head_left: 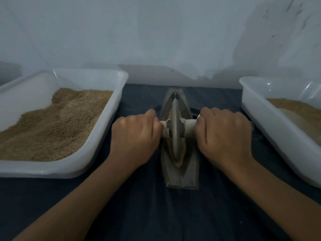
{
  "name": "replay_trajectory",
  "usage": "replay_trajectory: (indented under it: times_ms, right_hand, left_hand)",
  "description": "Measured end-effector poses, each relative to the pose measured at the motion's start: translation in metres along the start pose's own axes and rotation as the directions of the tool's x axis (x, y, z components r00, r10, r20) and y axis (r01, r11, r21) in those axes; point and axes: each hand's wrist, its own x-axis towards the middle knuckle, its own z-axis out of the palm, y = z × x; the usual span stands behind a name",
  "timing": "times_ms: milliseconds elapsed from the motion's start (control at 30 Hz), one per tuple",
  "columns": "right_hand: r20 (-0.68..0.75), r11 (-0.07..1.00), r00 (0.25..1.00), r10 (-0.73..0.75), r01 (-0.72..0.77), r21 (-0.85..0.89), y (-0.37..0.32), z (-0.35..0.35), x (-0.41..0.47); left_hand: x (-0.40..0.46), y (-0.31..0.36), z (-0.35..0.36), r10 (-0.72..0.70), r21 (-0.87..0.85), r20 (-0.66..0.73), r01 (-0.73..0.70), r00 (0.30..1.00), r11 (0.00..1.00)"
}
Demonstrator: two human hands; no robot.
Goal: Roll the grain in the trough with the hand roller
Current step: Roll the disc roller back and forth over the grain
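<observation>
A grey boat-shaped trough lies lengthwise in the middle of the dark cloth. Brown grain fills its narrow groove. The hand roller, a thin grey disc on a pale cross axle, stands upright in the groove near the trough's middle. My left hand grips the axle's left end. My right hand grips the right end. Both fists hide most of the axle handles.
A white plastic tub heaped with brown grain stands at the left. Another white tub holding grain stands at the right. A pale wall rises just behind the trough. Dark cloth covers the surface toward me.
</observation>
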Motion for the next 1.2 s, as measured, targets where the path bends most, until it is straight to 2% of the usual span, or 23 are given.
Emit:
replay_trajectory:
  times_ms: [100,133,200,267,333,400,467,567,633,700,767,833,900,1000,1067,1133,1200]
  right_hand:
    - [-0.052,0.998,0.998,-0.024,0.027,0.055,0.000,-0.002,-0.007]
    - [-0.051,0.998,0.998,-0.023,0.026,0.056,0.001,0.000,-0.006]
    - [-0.020,0.999,1.000,0.006,-0.005,0.041,0.003,0.008,0.003]
    - [0.036,0.997,0.996,0.077,-0.078,0.030,0.007,0.020,0.019]
    - [0.138,0.992,0.983,0.118,-0.123,0.024,0.013,0.035,0.041]
    - [0.298,0.998,0.952,0.064,-0.055,-0.037,0.025,0.051,0.068]
    - [0.471,0.996,0.882,0.001,0.039,-0.075,0.038,0.064,0.091]
    - [0.599,0.999,0.799,0.047,-0.035,-0.033,0.045,0.072,0.104]
    - [0.568,0.996,0.818,0.092,-0.078,-0.048,0.042,0.070,0.096]
    - [0.396,0.993,0.910,0.122,-0.113,-0.044,0.031,0.062,0.078]
    - [0.213,0.986,0.963,0.166,-0.167,-0.013,0.017,0.044,0.054]
    - [0.080,0.992,0.989,0.122,-0.124,0.030,0.007,0.026,0.029]
    - [-0.023,0.994,0.998,0.060,-0.058,0.090,0.004,0.012,0.007]
    - [-0.119,0.984,0.993,0.017,0.004,0.176,0.002,0.000,-0.011]
    - [-0.142,0.988,0.990,-0.005,0.026,0.152,0.001,0.001,-0.011]
    - [-0.111,0.995,0.994,0.009,0.002,0.097,0.002,0.009,-0.002]
    - [-0.053,0.995,0.995,0.084,-0.080,0.064,0.005,0.020,0.010]
  left_hand:
    - [-0.005,0.001,-0.002,-0.060,-0.078,-0.068,0.055,0.996,0.995]
    - [-0.004,0.002,0.000,-0.051,-0.044,-0.067,0.049,0.996,0.998]
    - [0.007,0.001,0.008,0.048,0.128,-0.030,-0.044,0.998,0.991]
    - [0.025,0.000,0.017,0.092,0.226,0.059,-0.103,0.994,0.969]
    - [0.052,-0.007,0.032,0.032,0.191,0.176,-0.066,0.984,0.979]
    - [0.087,-0.016,0.043,-0.042,0.142,0.301,-0.001,0.953,0.990]
    - [0.114,-0.018,0.050,-0.138,0.098,0.430,0.106,0.892,0.990]
    - [0.126,-0.015,0.058,-0.229,0.093,0.374,0.209,0.899,0.973]
    - [0.118,-0.012,0.055,-0.230,0.104,0.326,0.207,0.917,0.973]
    - [0.097,-0.009,0.047,-0.153,0.134,0.296,0.117,0.943,0.984]
    - [0.067,-0.006,0.035,-0.032,0.171,0.212,-0.004,0.977,0.985]
    - [0.034,-0.005,0.020,0.058,0.131,0.141,-0.076,0.988,0.988]
    - [0.009,0.000,0.004,0.032,0.081,0.094,-0.040,0.995,0.996]
    - [-0.008,0.008,-0.010,-0.093,-0.030,0.002,0.093,0.996,0.995]
    - [-0.007,0.008,-0.008,-0.095,-0.035,-0.007,0.095,0.995,0.995]
    - [0.003,0.004,0.004,-0.051,-0.012,-0.012,0.051,0.999,0.999]
    - [0.023,0.002,0.014,-0.058,-0.012,-0.008,0.058,0.998,0.998]
